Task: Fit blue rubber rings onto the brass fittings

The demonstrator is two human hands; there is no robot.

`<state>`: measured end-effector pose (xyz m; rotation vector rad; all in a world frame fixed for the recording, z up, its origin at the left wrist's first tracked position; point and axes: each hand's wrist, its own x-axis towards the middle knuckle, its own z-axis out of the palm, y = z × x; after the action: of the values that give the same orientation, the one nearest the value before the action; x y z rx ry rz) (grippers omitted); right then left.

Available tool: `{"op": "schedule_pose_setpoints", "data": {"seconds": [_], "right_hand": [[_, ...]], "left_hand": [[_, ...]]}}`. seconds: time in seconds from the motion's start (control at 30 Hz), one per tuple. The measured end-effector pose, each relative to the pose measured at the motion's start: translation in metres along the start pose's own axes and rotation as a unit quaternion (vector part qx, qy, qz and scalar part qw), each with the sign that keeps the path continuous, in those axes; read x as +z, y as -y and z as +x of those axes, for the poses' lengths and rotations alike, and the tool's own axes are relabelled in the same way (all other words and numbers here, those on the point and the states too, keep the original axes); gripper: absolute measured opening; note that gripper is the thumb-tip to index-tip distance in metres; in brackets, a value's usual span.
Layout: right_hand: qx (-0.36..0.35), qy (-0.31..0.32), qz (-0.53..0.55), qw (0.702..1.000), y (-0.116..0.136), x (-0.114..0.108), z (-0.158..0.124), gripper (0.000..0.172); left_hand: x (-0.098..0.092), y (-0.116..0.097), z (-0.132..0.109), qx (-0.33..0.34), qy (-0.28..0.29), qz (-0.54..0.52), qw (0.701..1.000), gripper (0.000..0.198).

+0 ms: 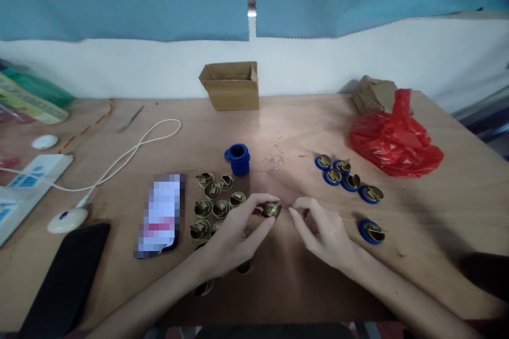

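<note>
1. We are looking at a small brass-coloured part (272,210), which is showing a dull golden sheen, a rounded outline and darker bands; its finer detail is blurring.
2. With our left hand (238,234) we are gripping this part, the index finger curling over its far side and the thumb pressing at its near side.
3. The part is sitting at the very ends of those fingers, above the wooden table (302,296), and its free side is projecting toward our right hand (326,229).
4. Our right hand is hovering just beside it, thumb and index fingertips drawing close together; we are seeing a faint thin line by them, but cannot tell whether they are pinching anything.
5. The held part is tilting, its wider span running roughly sideways between our hands and its outer edge pointing right; being so rounded and partly covered, it is giving us no clear long axis.
6. Similar brass fittings (203,207) are lying in loose rows beside and under our left forearm.
7. Beyond our hands, a stack of blue rings (240,163) is standing near some thin wire rings (275,160).
8. On the right, blue-ringed brass fittings (371,194) are resting in a loose group.
</note>
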<state>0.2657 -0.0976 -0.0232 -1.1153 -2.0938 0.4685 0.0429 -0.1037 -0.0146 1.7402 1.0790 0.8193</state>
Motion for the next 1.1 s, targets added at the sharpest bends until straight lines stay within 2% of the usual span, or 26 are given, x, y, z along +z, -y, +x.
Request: {"op": "schedule_pose_setpoints", "data": {"seconds": [0.07,0.13,0.2,0.27,0.33,0.4,0.53,0.63,0.7,0.8,0.97,1.1], "right_hand": [[0.011,-0.009,-0.015,1.0,-0.001,-0.001,0.001,0.008],[0.018,-0.01,-0.026,0.999,-0.002,-0.002,0.003,0.009],[0.027,-0.003,-0.037,0.999,-0.002,-0.004,0.005,0.01],[0.026,0.009,-0.054,0.998,-0.002,-0.005,0.007,0.012],[0.016,0.022,-0.079,0.996,-0.003,-0.007,0.008,0.015],[0.007,0.029,-0.108,0.994,-0.006,-0.011,0.011,0.018],[0.024,0.001,-0.203,0.979,-0.02,-0.031,0.019,0.019],[0.047,-0.035,-0.308,0.949,-0.037,-0.05,0.025,0.019],[0.062,-0.033,-0.367,0.927,-0.05,-0.057,0.028,0.023],[0.091,-0.001,-0.403,0.911,-0.066,-0.055,0.03,0.032],[0.08,0.04,-0.382,0.92,-0.08,-0.037,0.035,0.041],[0.07,0.036,-0.308,0.948,-0.079,-0.031,0.036,0.038]], "left_hand": [[-0.006,-0.003,0.001,0.044,0.029,0.083,0.995,0.029],[-0.011,-0.009,0.002,0.101,0.056,0.182,0.977,0.026],[-0.013,-0.014,0.002,0.159,0.096,0.289,0.939,0.023],[-0.011,-0.016,0.001,0.2,0.149,0.391,0.886,0.022],[-0.004,-0.014,-0.003,0.201,0.179,0.47,0.841,0.022],[0.005,-0.008,-0.007,0.177,0.161,0.517,0.822,0.02],[0.013,0.005,-0.009,0.168,0.123,0.549,0.81,0.021],[0.008,0.01,-0.005,0.158,0.101,0.572,0.799,0.025],[0.003,0.011,-0.001,0.148,0.095,0.589,0.789,0.026],[-0.001,0.015,0.001,0.14,0.09,0.606,0.778,0.029],[-0.002,0.021,-0.003,0.151,0.075,0.576,0.8,0.026],[-0.002,0.019,-0.004,0.173,0.054,0.555,0.812,0.02]]}}
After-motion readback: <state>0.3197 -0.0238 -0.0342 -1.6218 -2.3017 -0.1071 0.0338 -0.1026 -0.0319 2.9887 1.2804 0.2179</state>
